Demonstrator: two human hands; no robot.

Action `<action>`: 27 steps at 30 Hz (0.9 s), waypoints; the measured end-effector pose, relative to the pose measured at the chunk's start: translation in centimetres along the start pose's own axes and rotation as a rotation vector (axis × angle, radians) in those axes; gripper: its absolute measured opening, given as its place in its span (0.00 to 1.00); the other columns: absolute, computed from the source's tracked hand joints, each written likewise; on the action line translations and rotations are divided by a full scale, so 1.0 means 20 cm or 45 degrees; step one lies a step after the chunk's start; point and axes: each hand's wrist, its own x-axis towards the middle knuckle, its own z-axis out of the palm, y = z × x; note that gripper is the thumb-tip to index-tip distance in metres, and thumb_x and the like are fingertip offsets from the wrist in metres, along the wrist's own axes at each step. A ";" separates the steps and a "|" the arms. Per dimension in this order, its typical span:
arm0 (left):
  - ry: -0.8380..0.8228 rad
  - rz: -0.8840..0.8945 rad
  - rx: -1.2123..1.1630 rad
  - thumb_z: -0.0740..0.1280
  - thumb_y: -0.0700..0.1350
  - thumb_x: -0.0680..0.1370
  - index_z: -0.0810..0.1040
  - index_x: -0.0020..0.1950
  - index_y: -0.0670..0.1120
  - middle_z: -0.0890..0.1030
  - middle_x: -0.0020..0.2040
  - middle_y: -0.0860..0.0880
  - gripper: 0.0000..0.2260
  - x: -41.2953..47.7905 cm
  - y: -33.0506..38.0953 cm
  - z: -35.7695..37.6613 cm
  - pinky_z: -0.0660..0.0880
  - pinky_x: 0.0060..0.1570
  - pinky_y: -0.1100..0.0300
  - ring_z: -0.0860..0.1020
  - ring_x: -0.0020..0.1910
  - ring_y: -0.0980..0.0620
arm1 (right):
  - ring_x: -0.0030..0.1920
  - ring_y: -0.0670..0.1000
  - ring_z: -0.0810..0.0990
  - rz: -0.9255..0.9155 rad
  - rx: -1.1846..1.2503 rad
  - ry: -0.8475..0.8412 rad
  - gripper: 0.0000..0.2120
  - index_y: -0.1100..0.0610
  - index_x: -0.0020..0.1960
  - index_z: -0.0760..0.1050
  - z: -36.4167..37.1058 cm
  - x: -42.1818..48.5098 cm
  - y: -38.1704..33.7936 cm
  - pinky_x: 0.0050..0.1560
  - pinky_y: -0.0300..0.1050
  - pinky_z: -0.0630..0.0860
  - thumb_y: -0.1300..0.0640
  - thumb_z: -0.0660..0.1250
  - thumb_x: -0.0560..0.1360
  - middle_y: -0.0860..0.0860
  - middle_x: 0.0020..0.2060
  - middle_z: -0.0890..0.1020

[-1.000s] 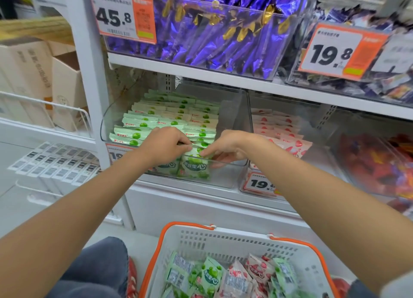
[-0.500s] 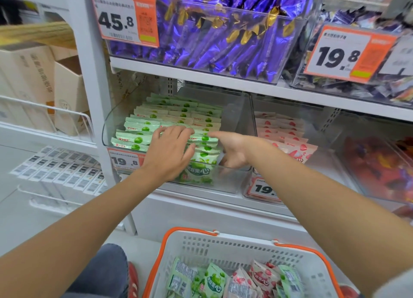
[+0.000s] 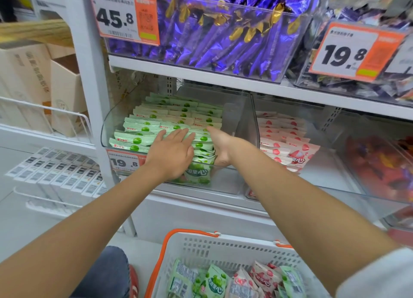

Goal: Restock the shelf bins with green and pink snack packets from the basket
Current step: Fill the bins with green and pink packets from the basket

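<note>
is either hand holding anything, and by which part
Nothing is clearly gripped. The left hand lies flat on top of the green packets; the right hand is against their right side, fingers hidden, so a hold there cannot be told.

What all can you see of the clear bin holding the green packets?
It is a transparent plastic bin with a curved left corner, sitting on the white shelf, left of another bin of pink packets. Rows of green packets fill most of it; its right strip is bare. A 19.8 price tag sits on its front. The left hand lies flat on the packets; the right hand presses their right side.
</note>
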 end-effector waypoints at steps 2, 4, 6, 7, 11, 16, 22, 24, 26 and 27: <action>-0.035 -0.011 -0.007 0.43 0.52 0.84 0.50 0.81 0.51 0.51 0.81 0.50 0.24 0.01 0.00 -0.01 0.46 0.77 0.48 0.50 0.79 0.53 | 0.57 0.57 0.80 -0.059 0.045 0.041 0.30 0.56 0.71 0.67 0.01 0.00 0.01 0.54 0.54 0.79 0.36 0.49 0.80 0.56 0.61 0.77; 0.029 -0.017 -0.117 0.47 0.52 0.84 0.56 0.80 0.51 0.56 0.80 0.50 0.23 0.00 0.00 -0.01 0.48 0.77 0.49 0.54 0.78 0.52 | 0.60 0.57 0.79 -0.153 -0.018 0.107 0.29 0.57 0.72 0.68 0.02 -0.02 0.03 0.58 0.54 0.76 0.39 0.49 0.81 0.56 0.64 0.77; 0.290 -0.063 -0.370 0.55 0.50 0.83 0.70 0.73 0.49 0.70 0.73 0.49 0.19 -0.04 0.02 -0.02 0.59 0.73 0.49 0.66 0.73 0.50 | 0.65 0.58 0.75 -0.403 -0.390 0.406 0.26 0.61 0.71 0.68 0.03 -0.10 0.08 0.58 0.46 0.72 0.44 0.52 0.82 0.55 0.63 0.75; 0.447 -0.100 -0.474 0.58 0.48 0.82 0.76 0.67 0.48 0.77 0.67 0.49 0.15 -0.07 0.04 -0.04 0.66 0.68 0.49 0.72 0.67 0.49 | 0.62 0.58 0.76 -0.604 -0.573 0.608 0.22 0.63 0.68 0.70 0.02 -0.16 0.11 0.53 0.44 0.71 0.49 0.55 0.82 0.56 0.59 0.76; 0.698 -0.229 -0.572 0.62 0.45 0.78 0.78 0.44 0.49 0.78 0.39 0.53 0.06 -0.26 0.19 -0.10 0.70 0.37 0.54 0.75 0.41 0.50 | 0.46 0.56 0.78 -1.313 -0.956 0.838 0.07 0.58 0.50 0.76 -0.01 -0.40 0.32 0.47 0.50 0.75 0.63 0.62 0.74 0.55 0.47 0.79; -0.084 -0.440 -0.736 0.62 0.45 0.77 0.70 0.31 0.48 0.74 0.30 0.49 0.13 -0.48 0.36 0.13 0.70 0.35 0.57 0.75 0.34 0.46 | 0.43 0.55 0.78 -1.006 -1.305 0.611 0.06 0.57 0.45 0.76 -0.17 -0.43 0.79 0.44 0.49 0.75 0.63 0.61 0.73 0.53 0.42 0.80; -0.818 -0.337 -0.458 0.62 0.42 0.78 0.80 0.48 0.42 0.79 0.46 0.45 0.08 -0.66 0.52 0.61 0.75 0.45 0.59 0.78 0.45 0.48 | 0.49 0.57 0.82 -0.287 -1.296 0.234 0.10 0.63 0.48 0.80 -0.47 -0.19 1.54 0.52 0.50 0.79 0.62 0.60 0.76 0.58 0.48 0.83; -0.923 -0.280 -0.440 0.61 0.40 0.78 0.78 0.46 0.41 0.79 0.45 0.45 0.07 -0.68 0.57 0.72 0.73 0.36 0.64 0.76 0.40 0.51 | 0.49 0.56 0.82 -0.155 -1.282 0.221 0.09 0.62 0.49 0.81 -0.54 -0.10 1.73 0.51 0.48 0.78 0.63 0.62 0.76 0.58 0.49 0.83; -0.987 -0.318 -0.430 0.61 0.39 0.77 0.74 0.37 0.42 0.75 0.37 0.49 0.08 -0.69 0.59 0.82 0.69 0.28 0.68 0.71 0.32 0.55 | 0.51 0.55 0.81 -0.084 -1.239 0.226 0.10 0.60 0.52 0.82 -0.57 0.00 1.85 0.51 0.46 0.78 0.64 0.63 0.75 0.58 0.49 0.83; -0.999 -0.366 -0.441 0.61 0.39 0.76 0.71 0.33 0.43 0.73 0.35 0.50 0.11 -0.69 0.59 0.87 0.68 0.29 0.68 0.70 0.31 0.56 | 0.53 0.56 0.81 -0.079 -1.191 0.212 0.12 0.61 0.55 0.81 -0.56 0.05 1.87 0.52 0.45 0.78 0.64 0.63 0.75 0.58 0.51 0.83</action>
